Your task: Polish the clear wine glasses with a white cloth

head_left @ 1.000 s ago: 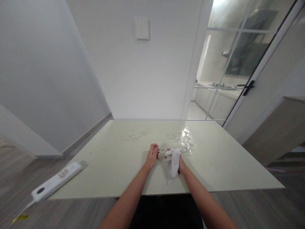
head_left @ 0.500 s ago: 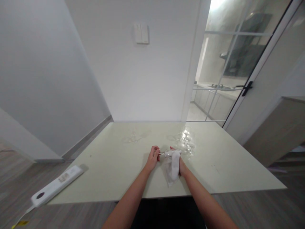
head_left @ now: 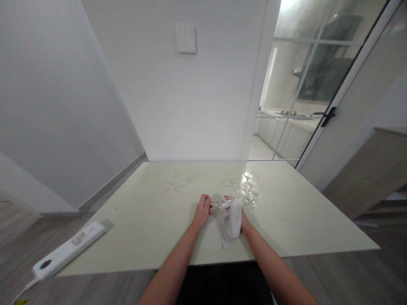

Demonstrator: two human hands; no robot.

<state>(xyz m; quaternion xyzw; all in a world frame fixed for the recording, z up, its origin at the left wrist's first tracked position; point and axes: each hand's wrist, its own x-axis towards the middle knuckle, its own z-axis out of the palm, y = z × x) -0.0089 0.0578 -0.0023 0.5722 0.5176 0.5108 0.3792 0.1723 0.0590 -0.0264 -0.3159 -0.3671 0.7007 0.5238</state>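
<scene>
My left hand [head_left: 202, 208] is closed around one end of a clear stemmed glass [head_left: 216, 204], held sideways over the table. The glass's other end goes into a white cloth [head_left: 235, 217]. My right hand [head_left: 245, 222] is closed on that cloth, which covers most of its fingers and hangs down toward me. How far the glass reaches inside the cloth is hidden. Beyond my right hand stands a group of several clear glasses [head_left: 249, 186], bright with reflections. Farther left are more clear glassware pieces [head_left: 174, 182], too faint to tell apart.
The pale table [head_left: 152, 228] meets the white wall at its far side. A white power strip [head_left: 71, 250] with a cord lies at the left front edge. At the right is a glass-paned door [head_left: 305, 84] with a black handle [head_left: 328, 117].
The cloth and my right hand have shifted slightly around the glass, while my left hand keeps its grip. The whole view has tilted a little.
</scene>
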